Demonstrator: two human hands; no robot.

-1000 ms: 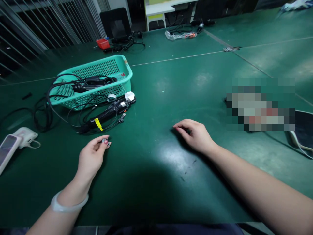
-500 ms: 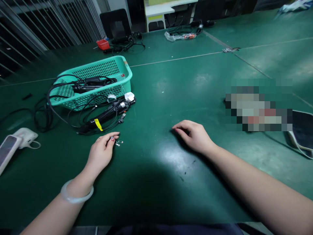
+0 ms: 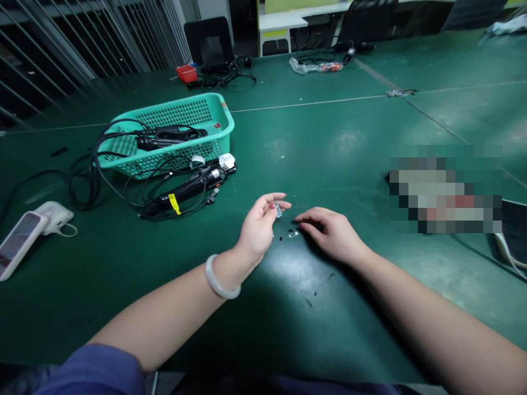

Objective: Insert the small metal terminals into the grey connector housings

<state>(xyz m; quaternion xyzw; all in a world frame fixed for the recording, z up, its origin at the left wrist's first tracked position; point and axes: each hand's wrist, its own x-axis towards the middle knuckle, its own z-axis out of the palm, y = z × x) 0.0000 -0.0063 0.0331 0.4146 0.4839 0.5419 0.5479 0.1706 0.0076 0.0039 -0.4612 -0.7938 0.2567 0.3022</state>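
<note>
Green tabletop [image 3: 329,153] spreads beneath my hands. My left hand [image 3: 259,226] pinches a small clear piece [image 3: 279,210], partly hidden by its thumb and too small to identify. Just right of it, tiny bits [image 3: 293,233] lie beside my right hand [image 3: 335,235], which is loosely curled; I cannot tell whether it grips anything. Farther right, a pixelated patch [image 3: 444,189] hides something, and a dark item [image 3: 514,230] is cut off.

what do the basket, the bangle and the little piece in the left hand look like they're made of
Basket: likely moulded plastic, with slight sheen; regular perforations and a rounded rim suggest it.
Bangle: smooth, pale and glossy, perhaps polished stone, though glass or plastic could look alike.
Little piece: pale and shiny, maybe metal or clear plastic; too small to tell.
</note>
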